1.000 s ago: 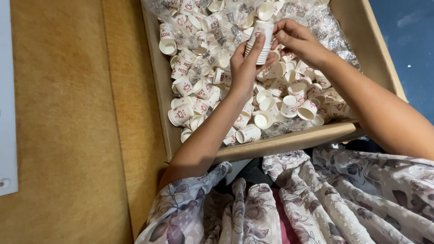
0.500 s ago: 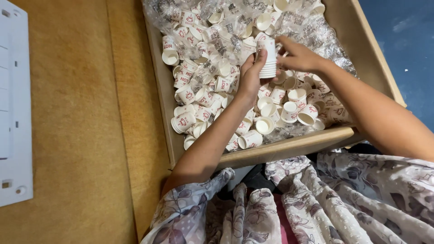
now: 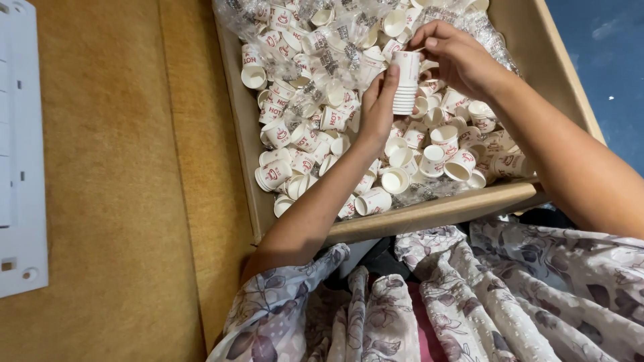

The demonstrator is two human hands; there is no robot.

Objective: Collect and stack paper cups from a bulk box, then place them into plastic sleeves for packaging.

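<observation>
A cardboard box [image 3: 429,216] in front of me is full of small white paper cups with red print [image 3: 302,137], lying loose on clear plastic wrap. Above the pile I hold a short nested stack of cups [image 3: 405,82], bottom up. My left hand [image 3: 377,110] grips the stack from the left side. My right hand [image 3: 451,55] closes over the stack's top, fingers curled around the uppermost cup.
The box rests on a brown wooden surface [image 3: 114,201]. A white flat panel [image 3: 20,154] lies at the far left edge. Blue floor [image 3: 604,60] shows beyond the box's right wall. My flower-patterned clothing [image 3: 469,295] fills the bottom of the view.
Both hands with the cup stack have shifted slightly right and up in the view. The white panel at the left has come further into view.
</observation>
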